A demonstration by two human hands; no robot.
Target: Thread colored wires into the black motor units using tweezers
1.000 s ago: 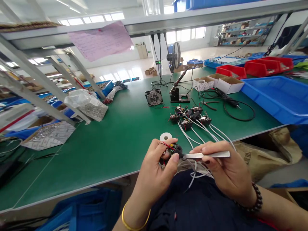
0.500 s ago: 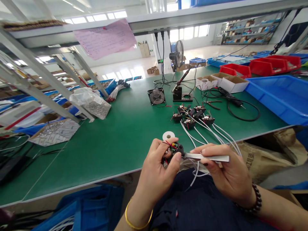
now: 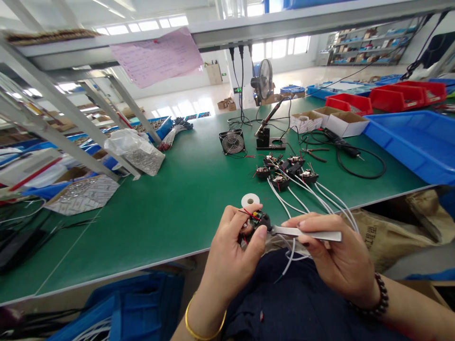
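Observation:
My left hand (image 3: pixel 236 246) grips a small black electronic housing (image 3: pixel 264 220) with a green circuit board and red and black wires. Between the fingers of my right hand (image 3: pixel 336 244) is a pair of silver tweezers (image 3: pixel 289 230), their tip against the right side of the housing. What the tip grips there is too small to tell. A white cable (image 3: pixel 290 260) hangs below the hands over my lap. Just beyond my left fingers lies a white spool (image 3: pixel 250 200). Farther back, several similar black housings (image 3: pixel 280 180) rest in a cluster, trailing white cables (image 3: pixel 322 201).
On the green table (image 3: pixel 159 222) stand a small fan (image 3: pixel 232 141), a soldering iron in its stand (image 3: pixel 263 135), pliers (image 3: pixel 316 154) and a black-corded tool (image 3: pixel 346 146). A large blue bin (image 3: pixel 412 142) is at right. A bag of small parts (image 3: pixel 142 154) lies by the left shelf post.
The tweezers' rear end has dipped slightly to the right with my right hand. My left hand still holds the housing in nearly the same place.

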